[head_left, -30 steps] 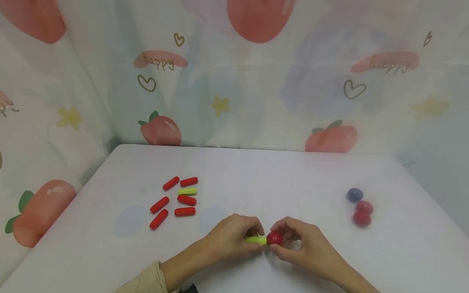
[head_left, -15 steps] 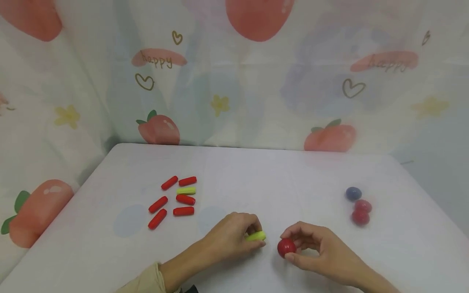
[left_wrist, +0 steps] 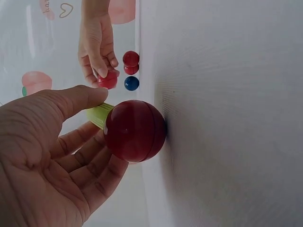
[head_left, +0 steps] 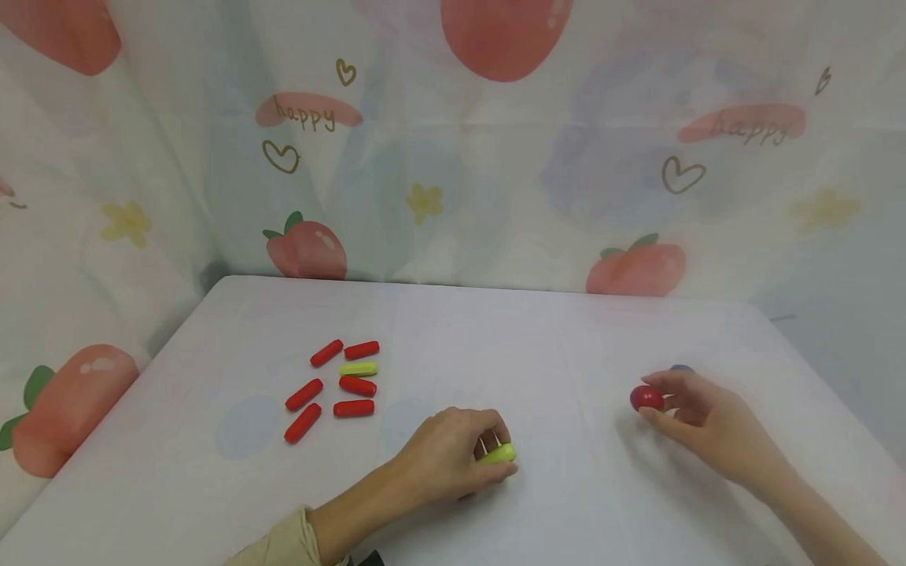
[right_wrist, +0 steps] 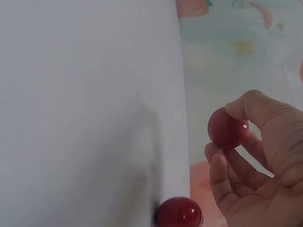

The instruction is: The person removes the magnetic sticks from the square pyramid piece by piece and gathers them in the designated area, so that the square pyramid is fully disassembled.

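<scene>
My left hand (head_left: 460, 452) pinches a yellow-green grooved stick (head_left: 499, 454) close over the table. In the left wrist view, a dark red ball (left_wrist: 135, 131) sits at one end of that stick (left_wrist: 98, 115), low by the white surface; the hand hides this ball in the head view. Well off to the right, my right hand (head_left: 715, 420) holds another red ball (head_left: 647, 398) between thumb and fingertips. Raised above the tabletop, this held ball (right_wrist: 227, 128) shows clearly in the right wrist view. Below it lies one more red ball (right_wrist: 179, 213).
On the left of the white table (head_left: 467, 346) lie several red sticks (head_left: 354, 408) and a yellow-green one (head_left: 359, 369). A blue ball (head_left: 682, 368) peeks out behind the right hand. In the left wrist view it (left_wrist: 131, 83) stands beside two red balls (left_wrist: 131, 59).
The red ball in my right hand was against the stick's free end; it has come away and travelled right, toward the loose balls. My left hand stays nearly in place with the stick.
</scene>
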Demonstrator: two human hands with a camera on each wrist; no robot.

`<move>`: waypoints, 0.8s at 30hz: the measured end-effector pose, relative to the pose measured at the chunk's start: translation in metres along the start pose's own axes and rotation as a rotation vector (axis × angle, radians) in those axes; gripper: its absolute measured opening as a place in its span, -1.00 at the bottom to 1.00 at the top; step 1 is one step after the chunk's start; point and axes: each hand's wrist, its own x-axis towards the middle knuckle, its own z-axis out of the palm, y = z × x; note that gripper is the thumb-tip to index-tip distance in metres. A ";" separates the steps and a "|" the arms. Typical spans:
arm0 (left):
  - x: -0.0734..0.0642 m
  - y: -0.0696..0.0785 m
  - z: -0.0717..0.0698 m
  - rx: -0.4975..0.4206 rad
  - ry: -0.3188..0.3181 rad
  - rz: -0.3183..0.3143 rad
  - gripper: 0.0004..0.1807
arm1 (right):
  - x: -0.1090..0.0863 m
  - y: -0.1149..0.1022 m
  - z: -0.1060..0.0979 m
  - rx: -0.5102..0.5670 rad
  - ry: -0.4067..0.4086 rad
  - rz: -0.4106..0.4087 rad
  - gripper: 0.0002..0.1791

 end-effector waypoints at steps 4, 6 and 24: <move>-0.001 0.000 -0.001 0.010 0.000 -0.011 -0.80 | 0.010 0.012 -0.007 -0.035 -0.026 0.034 -0.42; -0.001 0.000 -0.001 0.012 0.000 -0.018 -0.80 | 0.015 0.016 -0.008 -0.033 -0.048 0.056 -0.40; -0.002 -0.004 -0.002 -0.058 0.040 -0.031 -0.78 | 0.036 0.026 -0.001 -0.168 -0.072 -0.003 -0.48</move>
